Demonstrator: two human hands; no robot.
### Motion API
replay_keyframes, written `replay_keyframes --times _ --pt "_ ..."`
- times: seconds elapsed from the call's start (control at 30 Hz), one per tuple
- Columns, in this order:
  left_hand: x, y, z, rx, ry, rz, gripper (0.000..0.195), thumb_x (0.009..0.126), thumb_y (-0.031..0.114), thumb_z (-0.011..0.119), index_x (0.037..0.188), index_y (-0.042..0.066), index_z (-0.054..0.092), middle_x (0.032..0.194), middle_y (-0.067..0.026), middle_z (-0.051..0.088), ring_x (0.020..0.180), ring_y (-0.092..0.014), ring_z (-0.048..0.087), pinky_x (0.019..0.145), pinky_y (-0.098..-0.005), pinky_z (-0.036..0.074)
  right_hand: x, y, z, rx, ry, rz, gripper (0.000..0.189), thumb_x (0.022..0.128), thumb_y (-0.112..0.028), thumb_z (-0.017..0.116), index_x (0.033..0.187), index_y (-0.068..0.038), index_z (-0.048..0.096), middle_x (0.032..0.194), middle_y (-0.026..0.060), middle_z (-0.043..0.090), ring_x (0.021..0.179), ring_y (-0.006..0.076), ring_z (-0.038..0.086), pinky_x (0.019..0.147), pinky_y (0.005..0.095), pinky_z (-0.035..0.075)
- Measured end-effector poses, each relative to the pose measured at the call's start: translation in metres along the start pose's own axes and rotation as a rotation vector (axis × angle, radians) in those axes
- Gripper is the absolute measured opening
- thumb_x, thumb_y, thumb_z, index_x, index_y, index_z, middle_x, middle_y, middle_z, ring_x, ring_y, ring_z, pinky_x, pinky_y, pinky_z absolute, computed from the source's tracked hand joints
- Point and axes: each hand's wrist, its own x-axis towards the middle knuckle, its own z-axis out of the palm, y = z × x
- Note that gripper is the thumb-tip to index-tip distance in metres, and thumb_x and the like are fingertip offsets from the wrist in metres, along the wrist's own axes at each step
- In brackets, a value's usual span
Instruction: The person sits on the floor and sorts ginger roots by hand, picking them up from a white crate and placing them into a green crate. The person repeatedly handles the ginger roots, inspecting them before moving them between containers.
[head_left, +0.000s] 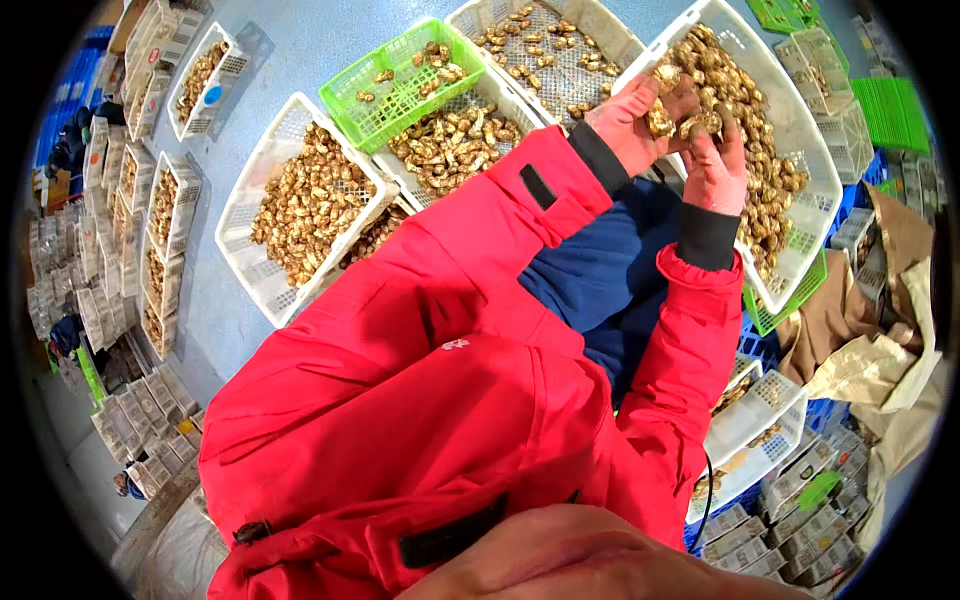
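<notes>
My left hand (626, 124) is palm up with stubby brown-and-cream mushrooms (660, 118) in its fingers. Close beside it, my right hand (716, 165) grips another mushroom (700, 124) between thumb and fingers. Both hands are over the near left edge of a long white plastic crate (821, 161), which holds a large heap of similar mushrooms (750, 105). To the left, a green plastic basket (352, 112) with a few mushrooms rests on a white crate with more of them. Behind it, a wide white crate (480, 15) has mushrooms scattered over its mesh bottom.
Another white crate (240, 217) with a mushroom heap stands at the left on the blue floor (277, 60). Filled crates (180, 195) line up farther left. Stacked white crates (750, 442) and brown cloth (832, 300) lie at the right. Green baskets (892, 112) are stacked at the upper right.
</notes>
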Motion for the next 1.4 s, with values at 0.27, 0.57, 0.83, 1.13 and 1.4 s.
replay_keyframes --times 0.27,0.57,0.83,1.13,1.4 --pt "0.003 0.033 -0.012 -0.153 0.138 -0.04 0.025 0.088 0.022 0.047 0.112 0.014 0.046 0.118 -0.0068 0.048 0.109 -0.023 0.047 0.084 -0.0504 0.041 0.022 0.025 0.022 -0.139 0.019 0.084 0.057 0.075 -0.009 0.059 0.126 0.002 0.035 0.083 0.007 0.054 0.068 0.0118 0.053 0.064 0.0226 0.042" --pt "0.016 0.04 -0.033 -0.314 0.187 -0.074 0.032 0.085 0.022 0.05 0.113 0.006 0.046 0.12 -0.0059 0.048 0.114 -0.022 0.043 0.096 -0.0549 0.029 0.031 0.032 0.029 -0.451 -0.032 -0.004 0.04 0.083 -0.012 0.047 0.121 -0.004 0.043 0.087 0.0083 0.055 0.071 0.0134 0.052 0.063 0.0254 0.045" --pt "0.016 0.041 -0.029 -0.277 0.197 -0.071 0.033 0.085 0.019 0.05 0.115 0.006 0.042 0.117 -0.0052 0.051 0.109 -0.023 0.048 0.097 -0.0596 0.027 0.03 0.034 0.019 -0.335 -0.105 0.064 0.045 0.093 -0.038 0.028 0.121 -0.005 0.042 0.109 0.0113 0.049 0.093 0.0164 0.054 0.077 0.0291 0.047" --pt "0.01 0.041 -0.034 -0.246 0.131 -0.107 0.039 0.086 0.024 0.049 0.12 0.009 0.04 0.119 -0.004 0.049 0.112 -0.02 0.045 0.095 -0.0553 0.029 0.028 0.043 0.018 0.002 -0.123 0.072 0.051 0.081 -0.013 0.055 0.126 0.001 0.036 0.087 0.0061 0.054 0.074 0.0101 0.052 0.066 0.0207 0.041" --pt "-0.016 0.009 -0.023 -0.181 0.279 -0.139 0.032 0.088 0.019 0.045 0.119 0.012 0.043 0.116 -0.011 0.05 0.104 -0.026 0.05 0.091 -0.0521 0.038 0.025 0.017 -0.002 -0.098 0.152 -0.062 0.044 0.087 -0.017 0.047 0.124 0.003 0.034 0.096 0.0144 0.057 0.077 0.0178 0.056 0.068 0.0278 0.047"
